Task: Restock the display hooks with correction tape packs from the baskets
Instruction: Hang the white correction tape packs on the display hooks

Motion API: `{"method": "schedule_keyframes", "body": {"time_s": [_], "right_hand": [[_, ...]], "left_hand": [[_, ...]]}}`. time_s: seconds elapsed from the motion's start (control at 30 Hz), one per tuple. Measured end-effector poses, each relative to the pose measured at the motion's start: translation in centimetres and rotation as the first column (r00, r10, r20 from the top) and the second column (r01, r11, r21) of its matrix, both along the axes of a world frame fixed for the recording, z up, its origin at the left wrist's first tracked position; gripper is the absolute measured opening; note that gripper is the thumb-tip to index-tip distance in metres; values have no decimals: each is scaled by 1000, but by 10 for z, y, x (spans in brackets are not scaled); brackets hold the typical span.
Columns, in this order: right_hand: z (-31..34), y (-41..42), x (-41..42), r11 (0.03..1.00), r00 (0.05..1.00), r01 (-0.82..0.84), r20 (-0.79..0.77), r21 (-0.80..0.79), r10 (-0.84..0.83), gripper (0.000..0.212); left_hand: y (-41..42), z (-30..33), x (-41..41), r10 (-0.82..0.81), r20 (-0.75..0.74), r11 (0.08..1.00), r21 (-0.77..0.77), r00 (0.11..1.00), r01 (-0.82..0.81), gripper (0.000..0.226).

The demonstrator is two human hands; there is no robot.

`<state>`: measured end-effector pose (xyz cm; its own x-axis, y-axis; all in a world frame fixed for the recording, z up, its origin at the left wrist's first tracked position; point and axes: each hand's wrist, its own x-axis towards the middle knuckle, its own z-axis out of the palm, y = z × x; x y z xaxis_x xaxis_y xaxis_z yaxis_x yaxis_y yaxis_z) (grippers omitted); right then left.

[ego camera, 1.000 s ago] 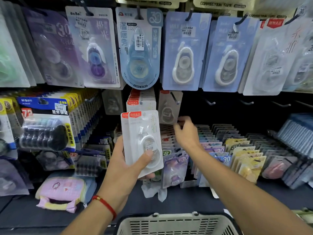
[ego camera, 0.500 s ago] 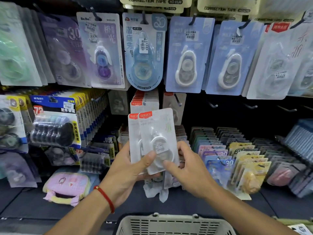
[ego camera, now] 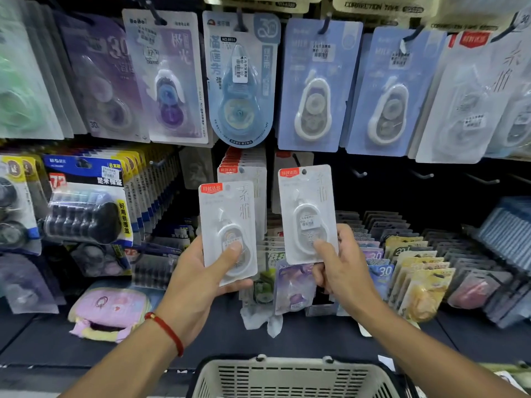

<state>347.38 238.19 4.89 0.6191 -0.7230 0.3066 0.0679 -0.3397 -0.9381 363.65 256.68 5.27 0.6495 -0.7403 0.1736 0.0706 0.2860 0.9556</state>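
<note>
My left hand [ego camera: 198, 278] grips a white correction tape pack [ego camera: 225, 222] with a red tab, thumb across its blister. My right hand [ego camera: 342, 271] pinches a second identical white pack [ego camera: 306, 208] by its lower edge, held upright to the right of the first. Behind them a stack of the same white packs [ego camera: 244, 168] hangs on a hook in the lower row. To its right a single pack hangs on a hook [ego camera: 296, 160], and further right bare hooks [ego camera: 359, 173] stick out of the dark panel. A pale slotted basket [ego camera: 293, 377] sits at the bottom centre.
Purple and blue correction tape cards [ego camera: 316, 84] hang along the upper row. Blue-and-yellow multipacks [ego camera: 86, 202] crowd the left. Rows of coloured packs [ego camera: 416, 262] stand on the right shelf. A pink pouch [ego camera: 109, 311] lies on the dark shelf at lower left.
My right hand came back from the hooks, took one of the two white packs out of my left hand and moved it to the right. My left hand keeps the other pack.
</note>
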Motion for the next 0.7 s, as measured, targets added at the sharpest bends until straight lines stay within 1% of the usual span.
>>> {"method": "schedule_keyframes", "body": {"time_s": [0.17, 0.27, 0.37, 0.43, 0.5, 0.57, 0.6, 0.67, 0.7], "right_hand": [[-7, -4, 0, 999, 999, 37, 2, -36, -37, 27], [-15, -15, 11, 998, 996, 44, -80, -37, -46, 23], [-22, -37, 41, 998, 984, 57, -167, -4, -57, 20], [-22, -57, 69, 997, 982, 66, -181, 41, -58, 21], [-16, -76, 95, 990, 983, 90, -171, 109, -71, 32], [-12, -88, 110, 972, 982, 119, -169, 204, -85, 35], [-11, -92, 113, 952, 982, 134, -166, 274, -91, 36], [-14, -92, 110, 910, 972, 188, -204, 370, -118, 46], [-15, -91, 105, 910, 959, 220, -250, 350, -135, 49]], "left_hand": [[1, 2, 1, 13, -2, 1000, -1, 1000, -13, 44], [3, 2, 3, 13, 5, 1000, 10, 1000, -13, 43], [5, 2, 3, 19, 21, 999, 25, 1000, -20, 44], [6, 1, 2, 29, 24, 999, 40, 999, -30, 45], [6, 0, 3, 35, 15, 998, 43, 999, -35, 42], [4, 0, 3, 32, -5, 999, 34, 999, -32, 40], [3, 0, 3, 27, -14, 999, 28, 1000, -27, 43], [2, 1, 2, 6, -33, 1000, 15, 999, -5, 46], [1, 2, 1, -8, -38, 1000, 11, 999, 8, 46]]}}
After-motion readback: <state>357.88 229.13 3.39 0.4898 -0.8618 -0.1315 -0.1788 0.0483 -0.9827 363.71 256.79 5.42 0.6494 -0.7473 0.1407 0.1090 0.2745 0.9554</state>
